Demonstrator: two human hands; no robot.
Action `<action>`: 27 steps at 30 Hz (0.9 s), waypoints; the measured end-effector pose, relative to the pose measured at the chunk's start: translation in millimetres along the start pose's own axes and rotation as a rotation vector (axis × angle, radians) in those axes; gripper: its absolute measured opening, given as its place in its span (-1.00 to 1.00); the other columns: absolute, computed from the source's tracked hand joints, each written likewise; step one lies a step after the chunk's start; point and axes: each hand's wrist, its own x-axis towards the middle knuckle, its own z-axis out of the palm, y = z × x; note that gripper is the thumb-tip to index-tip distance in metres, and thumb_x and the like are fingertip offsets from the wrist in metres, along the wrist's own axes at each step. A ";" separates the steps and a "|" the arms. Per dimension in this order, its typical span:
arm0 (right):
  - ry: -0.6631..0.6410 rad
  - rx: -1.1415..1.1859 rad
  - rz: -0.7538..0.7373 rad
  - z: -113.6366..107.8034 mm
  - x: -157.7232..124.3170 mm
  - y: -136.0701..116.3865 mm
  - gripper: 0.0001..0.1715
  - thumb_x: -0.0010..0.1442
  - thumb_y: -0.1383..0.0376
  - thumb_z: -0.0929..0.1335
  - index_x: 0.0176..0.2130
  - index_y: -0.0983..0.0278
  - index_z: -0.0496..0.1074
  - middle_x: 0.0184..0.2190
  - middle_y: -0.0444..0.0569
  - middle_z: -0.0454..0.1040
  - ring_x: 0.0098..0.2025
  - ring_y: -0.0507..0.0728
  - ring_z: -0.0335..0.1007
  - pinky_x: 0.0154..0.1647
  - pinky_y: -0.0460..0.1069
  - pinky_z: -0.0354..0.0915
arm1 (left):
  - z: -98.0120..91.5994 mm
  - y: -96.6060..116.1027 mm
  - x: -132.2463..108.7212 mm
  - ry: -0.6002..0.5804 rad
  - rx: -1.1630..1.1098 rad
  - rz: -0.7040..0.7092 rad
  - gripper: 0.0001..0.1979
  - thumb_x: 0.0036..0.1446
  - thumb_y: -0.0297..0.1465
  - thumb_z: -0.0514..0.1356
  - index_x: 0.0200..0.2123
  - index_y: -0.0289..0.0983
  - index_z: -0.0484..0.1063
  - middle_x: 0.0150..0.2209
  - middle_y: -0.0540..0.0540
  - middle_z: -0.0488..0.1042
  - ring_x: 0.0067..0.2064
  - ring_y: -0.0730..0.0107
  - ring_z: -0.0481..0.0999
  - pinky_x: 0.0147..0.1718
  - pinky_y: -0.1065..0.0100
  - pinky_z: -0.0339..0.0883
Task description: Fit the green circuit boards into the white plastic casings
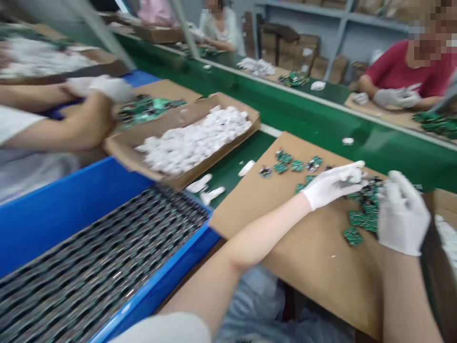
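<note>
"Where's that small white piece?"

"Above the cardboard sheet, pinched between the left hand's thumb and fingers."

"And the right hand?"

"Over the sheet's right side, fingers curled inward; I can't tell whether they grip anything. Green circuit boards lie on the sheet, between the hands."

One view, worn on the person's head, looking forward and down over the lap at six o'clock. Closest below is a blue-walled tray at eight o'clock; the gloved left hand and right hand, about arm's length away, lie near three. The view reaches across a green bench to a co-worker in red at two and distant shelves at one
</note>
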 end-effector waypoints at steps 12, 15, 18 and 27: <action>-0.187 -0.025 -0.571 -7.7 -16.8 -3.3 -0.72 0.24 0.36 0.38 -0.04 0.18 0.50 -0.12 0.03 0.58 -0.03 0.17 0.51 0.01 0.13 0.46 | 6.1 -5.5 -16.9 0.008 0.146 -0.038 -0.69 0.01 -0.32 0.39 -0.14 -0.26 0.57 -0.45 0.04 0.38 -0.34 0.51 0.47 -0.30 0.47 0.48; -0.138 -0.107 -0.742 -7.6 -18.1 -2.4 -0.65 0.22 0.39 0.39 0.02 0.21 0.46 -0.11 0.09 0.56 0.00 0.18 0.49 0.01 0.12 0.47 | 9.5 -7.0 -19.3 0.021 0.134 -0.020 -0.67 -0.01 -0.31 0.40 -0.14 -0.27 0.58 -0.48 0.06 0.36 -0.36 0.53 0.42 -0.26 0.43 0.50; -0.122 -0.124 -0.775 -6.0 -18.4 -0.9 -0.63 0.23 0.41 0.39 0.03 0.21 0.44 -0.13 0.08 0.57 -0.02 0.17 0.51 -0.03 0.11 0.49 | 13.0 -6.5 -20.3 0.021 0.161 -0.011 -0.68 -0.01 -0.30 0.40 -0.16 -0.28 0.59 -0.49 0.06 0.35 -0.38 0.55 0.39 -0.29 0.47 0.48; -0.170 -0.043 -0.870 0.6 -20.3 -2.3 -0.67 0.28 0.38 0.32 0.03 0.16 0.42 -0.18 0.05 0.60 -0.07 0.20 0.53 -0.14 0.15 0.52 | 21.3 -3.6 -21.0 0.102 0.294 0.006 -0.66 -0.12 -0.31 0.45 -0.25 -0.33 0.59 -0.43 -0.01 0.41 -0.40 0.51 0.35 -0.40 0.48 0.40</action>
